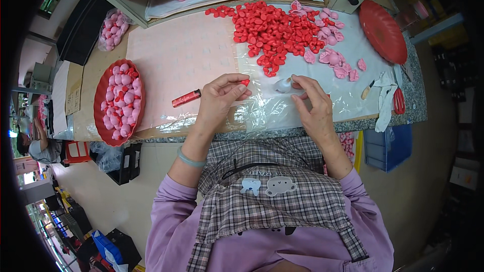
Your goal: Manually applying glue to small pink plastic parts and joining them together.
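red piece point(245, 82) pinched at left hand point(222, 95) fingertips.
right hand point(310, 102) fingers curl narrowly, holding a pale piece point(282, 86) just beside it, over clear plastic sheet point(272, 108).

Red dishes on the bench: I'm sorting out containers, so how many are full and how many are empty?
Full red dish, heaped with pink and red pieces: 1
Empty red dish: 1
Total: 2
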`<action>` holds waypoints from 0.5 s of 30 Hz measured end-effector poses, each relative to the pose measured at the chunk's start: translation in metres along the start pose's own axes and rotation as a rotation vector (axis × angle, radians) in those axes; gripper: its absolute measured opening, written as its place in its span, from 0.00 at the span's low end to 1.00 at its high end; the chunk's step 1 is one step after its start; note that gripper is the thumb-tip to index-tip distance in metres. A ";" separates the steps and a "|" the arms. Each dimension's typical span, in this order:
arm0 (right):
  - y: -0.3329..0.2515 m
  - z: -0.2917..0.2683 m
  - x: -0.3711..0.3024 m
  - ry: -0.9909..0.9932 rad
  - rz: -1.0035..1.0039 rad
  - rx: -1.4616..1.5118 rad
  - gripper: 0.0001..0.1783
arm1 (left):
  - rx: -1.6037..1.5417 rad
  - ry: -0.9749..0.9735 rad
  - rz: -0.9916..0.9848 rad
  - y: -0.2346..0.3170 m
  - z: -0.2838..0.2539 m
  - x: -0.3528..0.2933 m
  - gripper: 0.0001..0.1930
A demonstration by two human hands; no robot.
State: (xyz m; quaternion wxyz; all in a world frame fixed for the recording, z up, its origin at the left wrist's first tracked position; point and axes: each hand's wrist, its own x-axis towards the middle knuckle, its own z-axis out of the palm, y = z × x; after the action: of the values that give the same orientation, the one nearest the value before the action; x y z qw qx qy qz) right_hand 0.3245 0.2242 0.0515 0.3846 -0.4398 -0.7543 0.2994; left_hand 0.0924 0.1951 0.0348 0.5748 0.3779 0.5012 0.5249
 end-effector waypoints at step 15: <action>0.018 -0.006 -0.006 0.100 -0.094 -0.073 0.16 | 1.225 0.379 0.868 0.076 -0.057 0.121 0.21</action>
State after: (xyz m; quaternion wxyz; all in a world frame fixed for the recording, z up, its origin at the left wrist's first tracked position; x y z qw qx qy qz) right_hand 0.3390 0.2272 0.0384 0.4193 -0.4320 -0.7644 0.2310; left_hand 0.0137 0.3215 0.0735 -0.0897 0.6946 0.5992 0.3879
